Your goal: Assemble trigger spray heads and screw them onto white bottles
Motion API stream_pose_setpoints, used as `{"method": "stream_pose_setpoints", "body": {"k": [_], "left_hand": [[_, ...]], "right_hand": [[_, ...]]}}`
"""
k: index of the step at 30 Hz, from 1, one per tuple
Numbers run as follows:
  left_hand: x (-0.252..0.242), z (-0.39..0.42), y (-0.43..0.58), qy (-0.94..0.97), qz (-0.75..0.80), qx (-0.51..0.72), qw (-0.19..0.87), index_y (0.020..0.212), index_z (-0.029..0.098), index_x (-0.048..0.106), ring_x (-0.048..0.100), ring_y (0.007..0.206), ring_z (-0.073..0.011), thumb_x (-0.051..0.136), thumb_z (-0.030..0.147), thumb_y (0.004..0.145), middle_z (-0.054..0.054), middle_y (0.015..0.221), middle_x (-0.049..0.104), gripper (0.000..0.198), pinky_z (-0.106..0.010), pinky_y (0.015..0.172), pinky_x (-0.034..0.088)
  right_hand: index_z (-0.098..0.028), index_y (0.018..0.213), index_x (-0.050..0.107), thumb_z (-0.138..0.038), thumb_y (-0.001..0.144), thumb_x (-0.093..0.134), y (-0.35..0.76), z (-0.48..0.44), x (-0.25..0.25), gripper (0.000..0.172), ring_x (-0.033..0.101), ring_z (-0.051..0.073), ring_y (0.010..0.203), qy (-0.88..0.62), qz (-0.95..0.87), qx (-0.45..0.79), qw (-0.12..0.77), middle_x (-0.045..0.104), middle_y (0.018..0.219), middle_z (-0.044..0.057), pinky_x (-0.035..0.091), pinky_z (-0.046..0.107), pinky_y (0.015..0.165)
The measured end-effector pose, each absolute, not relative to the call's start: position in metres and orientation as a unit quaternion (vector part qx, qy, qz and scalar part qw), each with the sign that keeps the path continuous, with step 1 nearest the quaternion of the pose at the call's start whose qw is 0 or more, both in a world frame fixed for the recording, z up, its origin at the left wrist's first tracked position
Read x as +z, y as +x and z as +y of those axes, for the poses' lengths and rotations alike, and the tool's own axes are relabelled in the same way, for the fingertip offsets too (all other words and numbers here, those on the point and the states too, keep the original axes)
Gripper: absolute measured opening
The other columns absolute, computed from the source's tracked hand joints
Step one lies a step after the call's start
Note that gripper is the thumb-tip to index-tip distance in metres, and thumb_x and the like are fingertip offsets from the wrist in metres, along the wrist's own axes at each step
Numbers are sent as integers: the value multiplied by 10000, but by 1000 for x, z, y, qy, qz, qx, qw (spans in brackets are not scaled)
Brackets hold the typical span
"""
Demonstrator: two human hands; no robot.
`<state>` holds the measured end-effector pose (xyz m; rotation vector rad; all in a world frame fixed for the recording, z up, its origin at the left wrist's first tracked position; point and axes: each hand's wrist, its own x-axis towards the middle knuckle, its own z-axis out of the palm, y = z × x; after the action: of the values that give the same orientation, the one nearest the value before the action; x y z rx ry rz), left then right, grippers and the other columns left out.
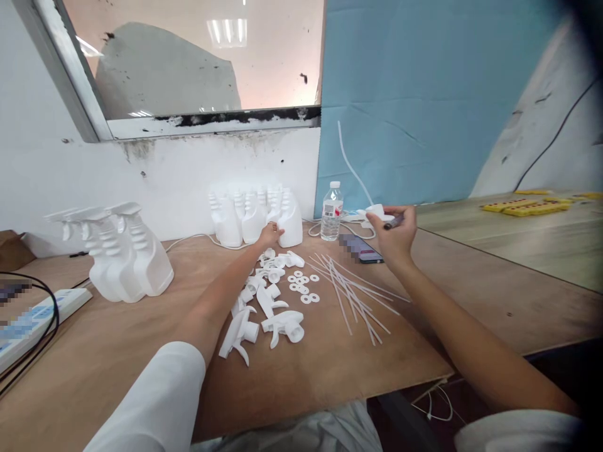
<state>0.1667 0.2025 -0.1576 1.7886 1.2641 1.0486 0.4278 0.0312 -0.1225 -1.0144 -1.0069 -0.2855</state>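
Observation:
My left hand (272,235) reaches to the back of the table, its fingers closed against the side of a white spray bottle body (291,220) in a row of similar bottles without trigger heads. My right hand (397,233) is raised at the right, gripping a white trigger spray head (375,212) with a long thin tube (351,164) standing up from it. A dark pen-like thing (394,222) also sits between its fingers. Between my arms lie several loose trigger heads (284,324), small white ring washers (304,290) and a spread of thin white tubes (351,292).
At the left stand assembled spray bottles (153,260) with trigger heads on. A power strip (42,317) and black cables lie at the left edge. A clear water bottle (331,216) and a phone (365,249) are behind the tubes. Yellow pieces (527,207) rest far right.

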Motion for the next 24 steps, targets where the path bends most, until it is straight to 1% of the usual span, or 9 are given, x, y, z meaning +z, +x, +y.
{"method": "stream_pose_setpoints", "body": {"k": [5,8,10,13,16,18,21,24], "left_hand": [[-151,197,158,719,492,399,286,961,126,633,626,946,-222,708,179,786,-76,934,673,198,-347,916,448],[-148,191,153,726,489,408,260,993,117,628,619,950,-233,729,204,762,-94,955,671,267,-344,918,435],[-145,185,150,727,484,420,247,1035,108,614,617,944,-222,708,201,775,-107,1003,660,292,-338,911,433],[-140,175,143,727,467,442,241,1050,114,604,621,871,-184,644,165,807,-98,1016,654,252,-309,858,449],[-134,162,129,721,446,467,249,1017,146,606,610,808,-152,599,157,824,-62,995,656,193,-276,785,460],[-133,153,118,715,433,487,255,981,164,610,605,827,-149,582,167,831,-45,989,654,153,-262,763,459],[-136,140,100,701,417,516,263,931,180,619,600,856,-151,570,191,835,-27,945,656,108,-259,770,458],[-136,132,86,684,412,538,269,880,177,617,598,829,-148,561,199,830,-24,899,657,78,-265,777,455]], "right_hand": [[-219,872,527,-431,666,769,423,31,-125,382,600,206,815,-471,-474,-113,736,596,852,36,485,365,790],[-228,882,529,-425,668,767,419,31,-128,375,609,216,834,-475,-485,-96,728,608,868,40,490,367,784],[-228,883,529,-417,667,767,414,32,-131,373,612,213,833,-468,-496,-78,727,607,872,38,491,359,773],[-223,890,531,-403,684,760,405,33,-138,357,611,206,840,-468,-506,-44,723,606,884,35,491,340,758],[-222,917,534,-405,706,752,397,34,-149,354,616,207,867,-482,-517,-3,707,615,905,37,492,328,750],[-222,948,546,-406,733,740,395,34,-158,343,618,205,892,-489,-535,2,689,616,931,38,492,333,782],[-220,971,558,-409,753,734,396,31,-170,338,623,200,882,-500,-553,-5,666,619,936,37,496,330,780],[-216,982,560,-395,757,736,396,27,-177,337,628,204,901,-487,-567,-1,664,628,957,45,495,351,836]]}}
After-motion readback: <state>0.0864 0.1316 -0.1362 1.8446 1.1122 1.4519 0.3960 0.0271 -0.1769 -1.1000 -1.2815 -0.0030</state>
